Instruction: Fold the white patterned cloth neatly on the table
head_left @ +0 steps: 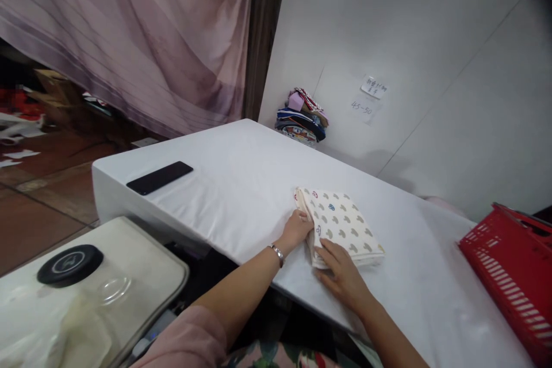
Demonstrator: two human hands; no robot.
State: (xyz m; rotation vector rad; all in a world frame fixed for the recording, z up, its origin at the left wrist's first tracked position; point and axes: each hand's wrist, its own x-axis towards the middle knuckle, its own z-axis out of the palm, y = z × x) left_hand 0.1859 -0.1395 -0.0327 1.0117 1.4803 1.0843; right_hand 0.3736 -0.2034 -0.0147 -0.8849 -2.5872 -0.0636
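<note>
A folded cream cloth (340,218) printed with grey-green, blue and red mushroom-like shapes lies on the white-covered table (241,167). Its layers show along the left side and the near edge. My left hand (297,227) is closed on the cloth's left side, with some fingertips hidden among the layers. At the near left corner rests my right hand (340,273); its fingers are stretched apart, the upper ones touching the cloth's top and the lowest close to the tabletop.
A black phone (159,178) lies at the table's left. Folded clothes (302,118) are stacked by the wall at the back. At the right stands a red plastic basket (509,276). A cream stand (142,259) at the lower left bears a round black object (70,264).
</note>
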